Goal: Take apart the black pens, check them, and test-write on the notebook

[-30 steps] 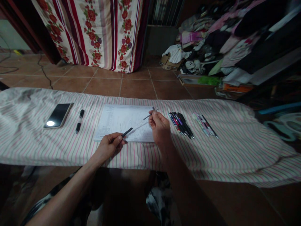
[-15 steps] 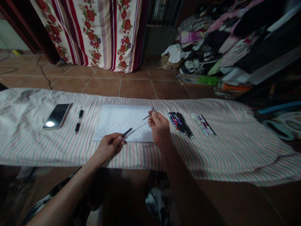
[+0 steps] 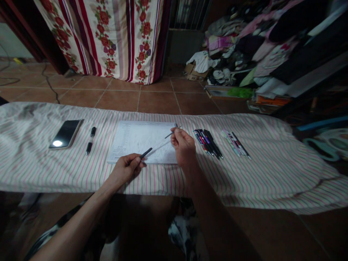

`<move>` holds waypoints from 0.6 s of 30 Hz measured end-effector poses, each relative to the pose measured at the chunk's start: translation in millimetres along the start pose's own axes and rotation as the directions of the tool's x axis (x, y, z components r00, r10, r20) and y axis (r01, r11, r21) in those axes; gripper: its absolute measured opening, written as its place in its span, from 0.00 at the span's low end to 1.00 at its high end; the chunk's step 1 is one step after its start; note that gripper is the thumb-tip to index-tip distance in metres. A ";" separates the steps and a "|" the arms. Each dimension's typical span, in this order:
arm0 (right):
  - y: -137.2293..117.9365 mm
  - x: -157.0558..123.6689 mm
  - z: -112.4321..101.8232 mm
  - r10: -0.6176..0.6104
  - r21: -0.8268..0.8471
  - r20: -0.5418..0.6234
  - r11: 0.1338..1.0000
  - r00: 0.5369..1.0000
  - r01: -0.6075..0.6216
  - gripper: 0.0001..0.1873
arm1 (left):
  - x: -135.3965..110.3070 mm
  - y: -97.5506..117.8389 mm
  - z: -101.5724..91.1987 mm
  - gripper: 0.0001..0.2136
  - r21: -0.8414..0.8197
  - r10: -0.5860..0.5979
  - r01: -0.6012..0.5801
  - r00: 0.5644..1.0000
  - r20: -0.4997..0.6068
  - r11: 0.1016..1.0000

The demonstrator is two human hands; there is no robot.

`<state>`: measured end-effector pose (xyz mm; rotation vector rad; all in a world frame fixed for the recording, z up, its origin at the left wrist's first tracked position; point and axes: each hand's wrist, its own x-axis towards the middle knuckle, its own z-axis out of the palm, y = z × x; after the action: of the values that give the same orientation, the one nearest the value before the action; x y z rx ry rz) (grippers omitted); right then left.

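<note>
My left hand pinches a dark pen barrel over the lower edge of a spiral notebook. The barrel points up and to the right. Above the notebook's right side, my right hand is closed in a pinch on a thin dark rod that looks like a pen refill. A faint pale line runs between barrel and rod; whether it joins them I cannot tell. The notebook lies flat, its page greyish white with faint marks. Just right of my right hand lies a bunch of pens.
A striped cloth covers the low table. On it at the left are a phone with a bright reflection and a black pen. Several slim pens lie farther right. Behind are a floral curtain and heaped clothes.
</note>
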<state>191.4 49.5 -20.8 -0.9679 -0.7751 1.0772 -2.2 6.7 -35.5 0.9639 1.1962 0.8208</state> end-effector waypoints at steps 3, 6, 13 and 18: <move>0.2 0.5 0.1 0.010 0.000 -0.002 1.000 1.000 -0.010 0.13 | 1.0 -2.1 -0.9 0.19 -0.014 0.006 -0.006 1.000 0.003 1.000; 0.5 0.7 0.3 0.001 -0.007 -0.002 1.000 1.000 -0.001 0.14 | 1.1 -2.4 -1.7 0.19 0.006 0.011 -0.011 1.000 0.017 1.000; -2.0 0.2 1.3 0.002 -0.030 -0.012 1.000 1.000 -0.002 0.15 | -2.2 1.2 0.3 0.19 -0.012 0.018 -0.018 0.999 0.026 1.000; -2.3 -1.0 2.0 0.007 -0.038 -0.003 0.999 1.000 -0.007 0.15 | -5.7 6.7 2.7 0.19 -0.019 0.010 -0.009 0.999 0.037 1.000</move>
<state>190.1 48.6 -18.0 -1.0040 -0.7929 1.0702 -0.8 3.6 -27.0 0.9663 1.1510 0.8175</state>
